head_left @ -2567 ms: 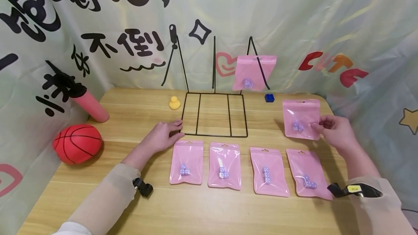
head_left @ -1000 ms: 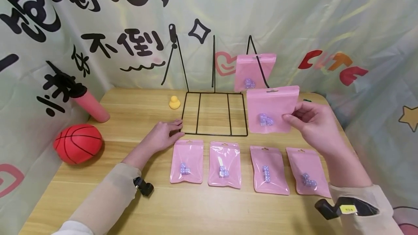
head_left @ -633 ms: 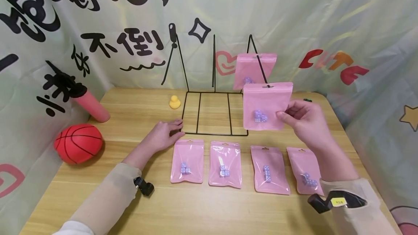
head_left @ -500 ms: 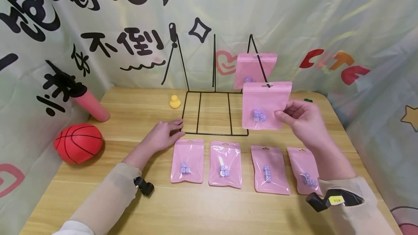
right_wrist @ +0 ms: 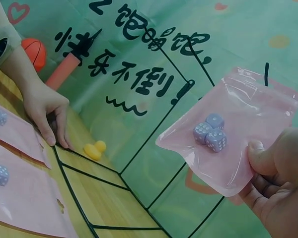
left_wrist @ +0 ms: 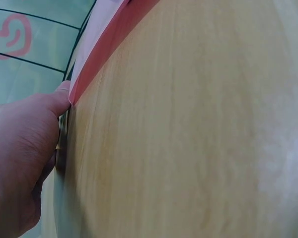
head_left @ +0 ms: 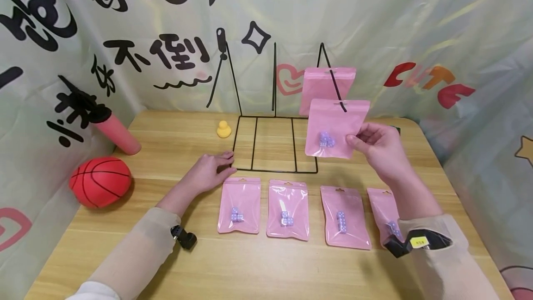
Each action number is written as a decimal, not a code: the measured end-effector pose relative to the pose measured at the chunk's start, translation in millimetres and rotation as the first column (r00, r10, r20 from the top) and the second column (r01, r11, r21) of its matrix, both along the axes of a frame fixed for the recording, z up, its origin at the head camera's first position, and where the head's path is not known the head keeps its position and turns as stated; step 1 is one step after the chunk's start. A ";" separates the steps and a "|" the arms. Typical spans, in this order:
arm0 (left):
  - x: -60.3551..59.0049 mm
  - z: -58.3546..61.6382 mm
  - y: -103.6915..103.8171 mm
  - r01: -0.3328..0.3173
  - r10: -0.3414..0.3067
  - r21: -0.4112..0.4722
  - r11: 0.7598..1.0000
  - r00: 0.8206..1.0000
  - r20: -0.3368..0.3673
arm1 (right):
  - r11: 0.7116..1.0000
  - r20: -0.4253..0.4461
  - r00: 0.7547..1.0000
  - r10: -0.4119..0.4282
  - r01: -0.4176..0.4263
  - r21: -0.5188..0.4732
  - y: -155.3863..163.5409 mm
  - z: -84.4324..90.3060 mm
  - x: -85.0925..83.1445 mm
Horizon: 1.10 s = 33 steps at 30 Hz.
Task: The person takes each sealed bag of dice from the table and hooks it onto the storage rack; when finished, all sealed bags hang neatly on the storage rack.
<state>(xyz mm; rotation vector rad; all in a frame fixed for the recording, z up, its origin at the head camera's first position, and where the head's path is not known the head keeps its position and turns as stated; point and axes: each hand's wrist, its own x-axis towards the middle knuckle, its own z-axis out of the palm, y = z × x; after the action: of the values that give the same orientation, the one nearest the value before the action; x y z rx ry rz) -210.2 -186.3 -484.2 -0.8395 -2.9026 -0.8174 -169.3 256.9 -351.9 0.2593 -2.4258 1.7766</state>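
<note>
Head view: right hand (head_left: 381, 149) pinches the lower right edge of a pink dice pouch (head_left: 336, 126), raised against the right hook of the wire rack (head_left: 275, 142), while left hand (head_left: 207, 173), fingers straight, rests on the rack's front left corner.

left hand (head_left: 207, 175) flat; right hand (head_left: 381, 148) pinching

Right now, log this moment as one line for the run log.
right hand: pinches pink dice pouch at wire rack hook | left hand: rests on table, touching rack base | four pouches flat in a row
</note>
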 end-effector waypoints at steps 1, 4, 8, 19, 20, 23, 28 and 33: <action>-0.2 -0.2 -0.1 0.001 -0.001 0.000 1.000 1.000 0.001 | 1.000 0.002 1.000 0.002 -0.002 -0.016 0.0 -0.1 -1.5; -0.4 -0.8 -0.5 -0.001 0.001 0.001 1.000 1.000 0.007 | 0.999 0.005 1.000 0.008 -0.007 -0.048 -0.6 -0.5 -6.6; 0.8 -0.8 -0.6 -0.008 0.008 -0.001 1.000 1.000 0.017 | 1.000 0.004 1.000 -0.002 0.002 -0.013 -2.0 0.4 -12.9; -0.4 -1.7 -1.5 0.002 -0.002 0.012 1.000 1.000 0.004 | 0.998 0.026 0.998 -0.056 0.056 -0.034 -5.2 3.8 -27.5; -0.3 -1.8 -1.6 0.002 -0.002 0.012 1.000 1.000 0.003 | 0.998 0.028 0.998 -0.057 0.058 -0.034 -5.2 3.8 -28.0; -0.4 -2.0 -2.2 0.004 -0.004 0.009 1.000 1.000 0.002 | 0.998 0.035 0.998 -0.061 0.062 -0.030 -4.8 3.8 -28.9; -0.8 -1.5 -1.7 0.005 -0.005 0.007 1.000 1.000 0.001 | 0.998 0.044 0.997 -0.068 0.068 -0.015 -0.7 2.8 -30.4; -0.6 -0.8 -0.7 0.004 -0.004 0.007 1.000 1.000 0.002 | 0.998 0.048 0.997 -0.061 0.060 0.025 9.2 -0.4 -29.6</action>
<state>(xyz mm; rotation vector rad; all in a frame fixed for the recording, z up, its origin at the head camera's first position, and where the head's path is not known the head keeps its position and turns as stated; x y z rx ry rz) -210.7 -187.0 -485.0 -0.8446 -2.8991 -0.8294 -198.8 266.1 -352.3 0.1442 -2.4612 1.7505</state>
